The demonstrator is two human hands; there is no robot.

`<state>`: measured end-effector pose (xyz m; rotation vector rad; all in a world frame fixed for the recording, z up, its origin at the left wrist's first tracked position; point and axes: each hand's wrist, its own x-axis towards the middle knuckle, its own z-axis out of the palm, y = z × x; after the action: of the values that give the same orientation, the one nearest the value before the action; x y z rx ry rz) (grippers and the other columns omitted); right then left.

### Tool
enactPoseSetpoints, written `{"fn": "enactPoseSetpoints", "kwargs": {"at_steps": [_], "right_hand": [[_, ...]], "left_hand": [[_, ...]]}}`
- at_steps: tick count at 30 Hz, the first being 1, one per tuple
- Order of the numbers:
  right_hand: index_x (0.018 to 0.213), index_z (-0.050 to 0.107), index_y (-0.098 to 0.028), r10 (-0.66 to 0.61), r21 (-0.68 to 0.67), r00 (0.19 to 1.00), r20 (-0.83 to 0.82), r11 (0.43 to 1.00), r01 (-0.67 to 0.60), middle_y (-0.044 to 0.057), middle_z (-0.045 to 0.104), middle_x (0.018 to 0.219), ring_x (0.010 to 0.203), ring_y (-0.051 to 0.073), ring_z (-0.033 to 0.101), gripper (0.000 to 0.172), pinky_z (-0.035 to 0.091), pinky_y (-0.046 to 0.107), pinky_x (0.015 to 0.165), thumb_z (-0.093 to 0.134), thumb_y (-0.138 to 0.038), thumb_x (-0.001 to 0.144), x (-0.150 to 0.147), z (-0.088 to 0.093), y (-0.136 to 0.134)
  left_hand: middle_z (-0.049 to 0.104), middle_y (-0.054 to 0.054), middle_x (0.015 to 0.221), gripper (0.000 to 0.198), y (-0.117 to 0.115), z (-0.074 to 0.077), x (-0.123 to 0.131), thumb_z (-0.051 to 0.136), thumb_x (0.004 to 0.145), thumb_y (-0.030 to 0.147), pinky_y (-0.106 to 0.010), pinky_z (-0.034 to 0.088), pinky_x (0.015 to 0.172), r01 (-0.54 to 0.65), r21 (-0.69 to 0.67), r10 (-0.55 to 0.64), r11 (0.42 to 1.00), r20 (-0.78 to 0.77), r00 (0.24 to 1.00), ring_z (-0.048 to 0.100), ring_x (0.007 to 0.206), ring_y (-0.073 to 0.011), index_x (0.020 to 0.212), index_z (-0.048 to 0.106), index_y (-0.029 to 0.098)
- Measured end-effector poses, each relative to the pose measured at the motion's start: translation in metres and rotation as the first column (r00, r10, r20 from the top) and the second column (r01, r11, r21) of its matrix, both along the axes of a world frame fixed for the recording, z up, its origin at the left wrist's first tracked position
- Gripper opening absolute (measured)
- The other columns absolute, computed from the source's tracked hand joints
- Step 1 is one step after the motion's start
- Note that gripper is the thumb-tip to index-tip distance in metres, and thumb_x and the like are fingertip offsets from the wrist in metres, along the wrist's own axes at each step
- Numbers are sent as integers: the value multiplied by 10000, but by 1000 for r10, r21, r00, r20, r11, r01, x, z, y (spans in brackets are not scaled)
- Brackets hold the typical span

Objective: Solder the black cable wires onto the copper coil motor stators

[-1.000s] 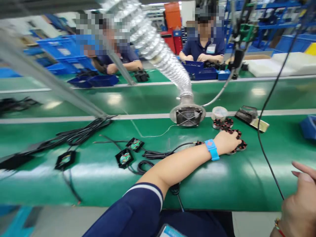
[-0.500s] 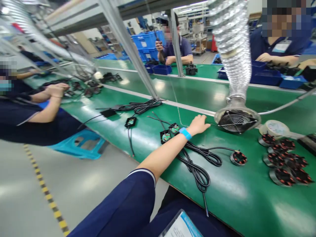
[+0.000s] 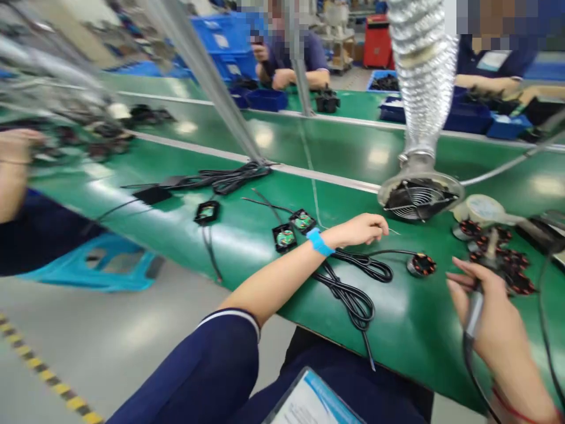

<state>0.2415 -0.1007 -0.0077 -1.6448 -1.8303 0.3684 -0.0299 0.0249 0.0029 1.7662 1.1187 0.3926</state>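
I have the iron [image 3: 474, 315] gripped in my right hand [image 3: 497, 318], its front end masking part of the coils [image 3: 514, 259] toward the worktop's [image 3: 410, 321] far edge. My left hand [image 3: 364, 229] is closed on a thin wire [image 3: 394, 232]. One coil [image 3: 421, 265] lies between both hands. The fan [image 3: 417, 203] crowds the far edge; cables [image 3: 351, 297] trail from beside my left forearm to the near edge.

Grey corded soldering iron [image 3: 475, 312], held slanting forward; thin pale wire [image 3: 394, 231] to its left.
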Motion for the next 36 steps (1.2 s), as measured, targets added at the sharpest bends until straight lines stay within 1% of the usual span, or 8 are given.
{"fn": "enactPoseSetpoints", "kwargs": {"at_steps": [4,7,10,17,24,26,30,36], "right_hand": [[1254,492,-266,-1,27,977,-214,1000,7,104,692,1140,969,248,722,354,602,454,846,591,-348,924,-31,-2,6],[1262,475,-270,-43,56,965,-260,997,60,71,688,1061,982,239,700,367,574,466,886,593,-287,915,-49,-3,10],[1270,465,-273,-85,79,951,-297,990,113,30,669,976,916,216,680,385,556,447,881,585,-248,905,-59,-10,11],[1306,443,-276,-38,99,932,-360,992,78,25,671,1022,986,209,655,427,513,464,955,575,-212,905,-66,-22,17],[1241,462,-274,16,136,892,-452,989,51,-30,638,877,834,169,665,385,552,376,829,601,-216,886,-67,-19,22],[1243,456,-275,21,136,884,-466,990,49,-31,639,877,818,168,668,393,558,375,816,607,-223,883,-67,-20,22],[1249,446,-281,64,162,860,-506,987,22,-38,648,869,813,158,669,414,561,362,809,612,-199,878,-68,-21,22],[1219,443,-276,39,114,821,-569,993,32,-38,647,850,804,165,675,397,568,378,816,623,-232,868,-71,-21,25]], "left_hand": [[691,-43,969,120,-22,1,7,557,911,219,-281,500,813,24,124,-30,992,50,998,620,873,-143,961,640,148],[683,-73,1078,222,-37,-3,12,638,897,262,-329,498,846,56,291,-41,955,-57,998,621,937,-185,1091,633,154],[699,-68,1058,165,-46,-8,16,604,925,228,-340,492,851,113,386,-60,916,-148,987,631,947,-201,1070,650,166],[722,-41,941,135,-48,-13,12,564,952,217,-295,494,793,74,429,-63,900,-39,997,648,873,-175,974,691,177],[691,-64,973,291,-52,-7,18,517,996,298,-278,510,803,-16,460,-33,888,99,995,637,893,-153,1161,700,144],[695,-63,940,312,-53,-5,25,472,1019,298,-280,506,820,-44,478,-17,877,124,992,635,897,-152,1115,727,145],[707,-58,891,319,-53,-7,35,462,1023,287,-295,483,806,-44,521,11,852,65,998,625,868,-163,1028,750,150],[694,-50,837,394,-50,-11,34,411,1043,365,-318,432,800,65,626,-35,777,-61,998,571,797,-165,1033,758,179]]}}
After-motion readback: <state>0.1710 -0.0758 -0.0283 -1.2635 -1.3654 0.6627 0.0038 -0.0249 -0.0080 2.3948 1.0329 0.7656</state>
